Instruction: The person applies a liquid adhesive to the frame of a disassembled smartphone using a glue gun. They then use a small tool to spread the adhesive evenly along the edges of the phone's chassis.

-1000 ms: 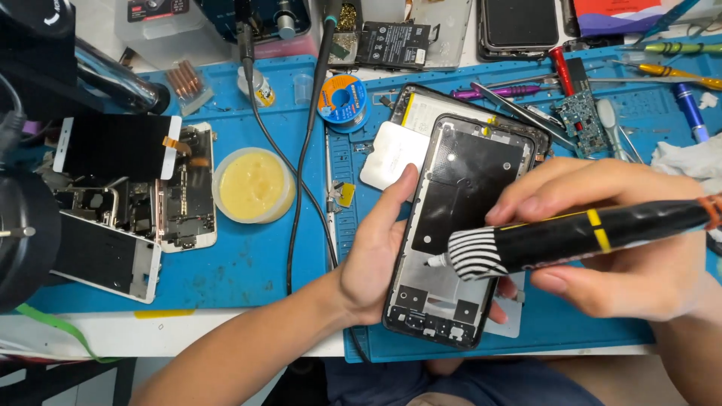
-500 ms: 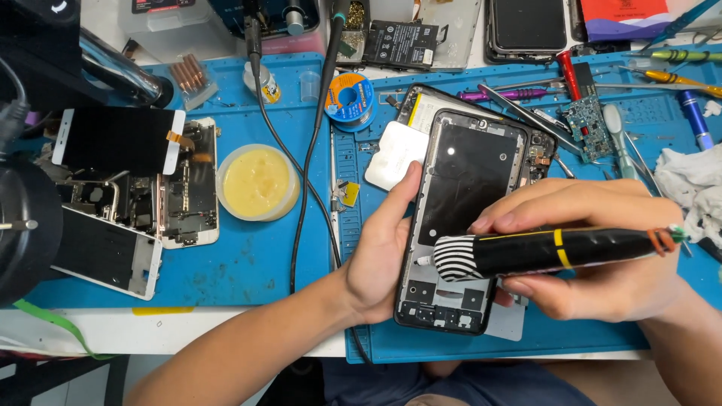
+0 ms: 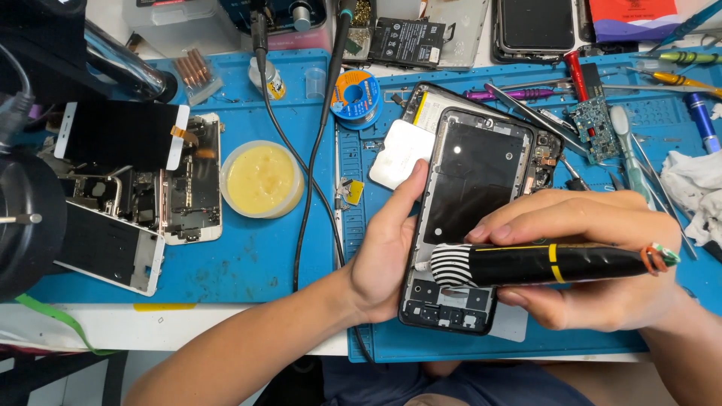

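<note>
My left hand (image 3: 387,252) grips the left edge of an opened black phone frame (image 3: 470,180), holding it tilted above the blue work mat (image 3: 263,256). In my right hand (image 3: 594,259) lies a black electric screwdriver (image 3: 541,263) with a striped black-and-white grip and a yellow ring. It lies across the lower part of the phone, its tip pointing left toward the frame's left edge. A second opened phone (image 3: 425,109) lies under the held one.
A round tub of yellow paste (image 3: 262,179) and dismantled phones (image 3: 143,188) sit on the left. A black cable (image 3: 301,188) crosses the mat. A solder spool (image 3: 355,96), circuit board (image 3: 594,124), tweezers, screwdrivers and a white cloth (image 3: 692,188) lie at the back and right.
The phone and both hands have stayed together while the view shifted slightly; the screwdriver now lies more level across the lower part of the phone.
</note>
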